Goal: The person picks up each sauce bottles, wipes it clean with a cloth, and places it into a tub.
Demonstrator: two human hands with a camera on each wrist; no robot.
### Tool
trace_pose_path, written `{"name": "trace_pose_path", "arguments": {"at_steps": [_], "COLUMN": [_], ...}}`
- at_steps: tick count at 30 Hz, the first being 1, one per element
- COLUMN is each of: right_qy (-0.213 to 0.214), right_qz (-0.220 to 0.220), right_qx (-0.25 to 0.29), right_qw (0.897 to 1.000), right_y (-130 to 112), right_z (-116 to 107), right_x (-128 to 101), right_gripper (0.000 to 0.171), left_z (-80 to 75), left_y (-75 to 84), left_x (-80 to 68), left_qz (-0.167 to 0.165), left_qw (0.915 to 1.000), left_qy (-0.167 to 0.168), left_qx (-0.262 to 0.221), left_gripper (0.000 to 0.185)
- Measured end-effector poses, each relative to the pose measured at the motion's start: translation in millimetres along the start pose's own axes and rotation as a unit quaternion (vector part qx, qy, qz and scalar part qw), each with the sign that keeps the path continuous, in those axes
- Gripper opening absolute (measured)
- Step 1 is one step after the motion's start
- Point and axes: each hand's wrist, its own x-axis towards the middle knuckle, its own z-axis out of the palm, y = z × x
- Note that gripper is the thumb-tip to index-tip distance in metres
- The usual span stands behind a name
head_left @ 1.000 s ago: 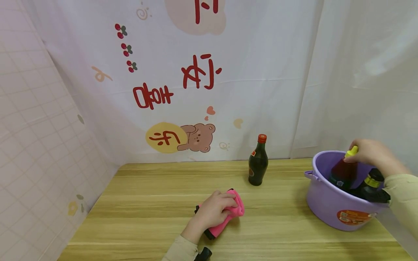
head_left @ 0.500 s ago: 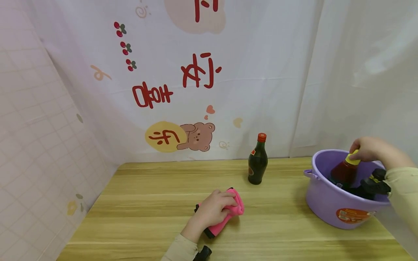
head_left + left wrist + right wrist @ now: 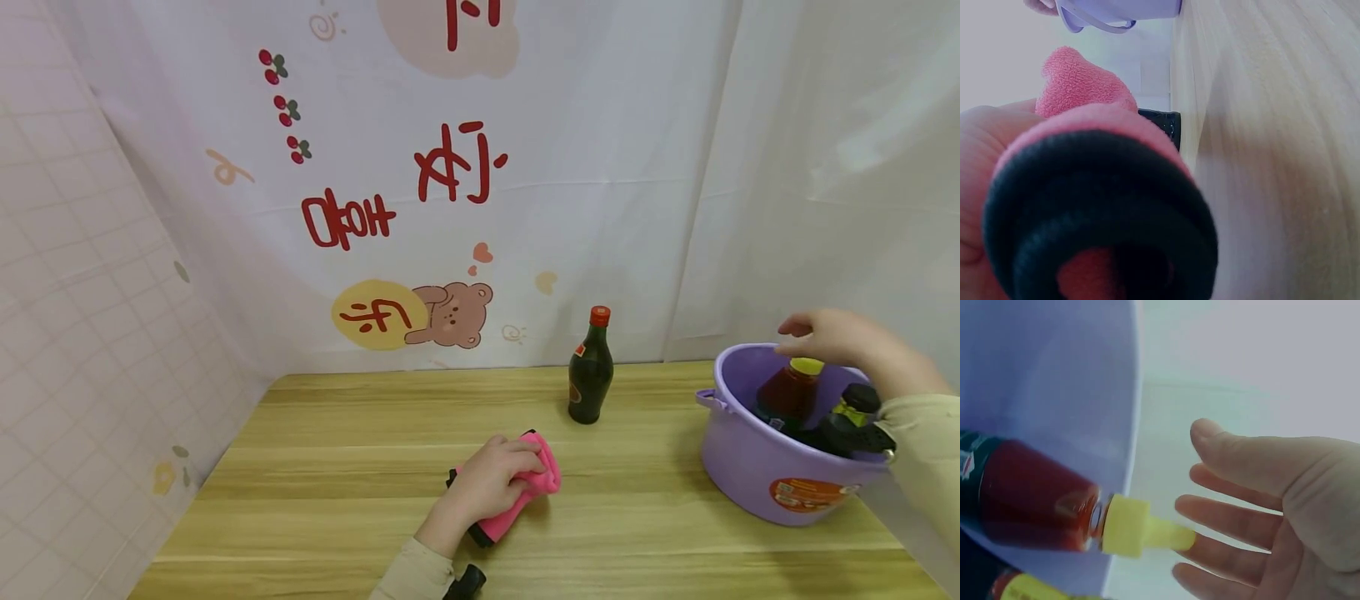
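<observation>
My left hand [image 3: 491, 481] grips a folded pink cloth [image 3: 506, 521] with black edging, low on the wooden table. In the left wrist view the cloth [image 3: 1094, 81] is bunched up, its black rim curled towards the camera. Over the purple bucket [image 3: 757, 462] my right hand [image 3: 847, 340] holds nothing, fingers apart. Just below it stands a sauce bottle [image 3: 787, 393] with dark red contents and a yellow cap. From the right wrist, the yellow nozzle [image 3: 1169, 534] shows right at the fingertips, overlapping one finger. A black-capped bottle [image 3: 857, 408] leans beside it in the bucket.
A dark green bottle with a red cap [image 3: 591, 375] stands upright at the back of the table [image 3: 360, 450], left of the bucket. A white printed curtain [image 3: 600, 167] hangs behind. A small black object [image 3: 467, 582] sits at the left cuff.
My right hand has let go of the yellow-capped sauce bottle in the bucket, then opened and shifted slightly up and left. The left hand stays on the pink cloth.
</observation>
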Motion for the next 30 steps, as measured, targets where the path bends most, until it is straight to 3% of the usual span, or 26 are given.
{"name": "trace_pose_path", "arguments": {"at_steps": [7,14,30], "right_qy": [0.037,0.083,0.157], "right_qz": [0.000,-0.029,-0.064], "right_qx": [-0.003,0.016,0.126], "right_qw": [0.999,0.996,0.977], "right_y": [-23,-49,-97], "right_z": [-1,8,32], "right_x": [1,3,9], "right_gripper": [0.058,0.055,0.058], "left_z": [-1.3,-7.6,-7.7], "left_y": [-0.7,2.1,6.1], "left_x": [0.3,3.7,3.3], "left_qz": [0.010,0.013,-0.001], "left_qw": [0.9999,0.9999,1.0000], "left_qy": [0.002,0.006,0.004], "left_qx": [0.001,0.008,0.002], "left_gripper": [0.022,0.021,0.018]}}
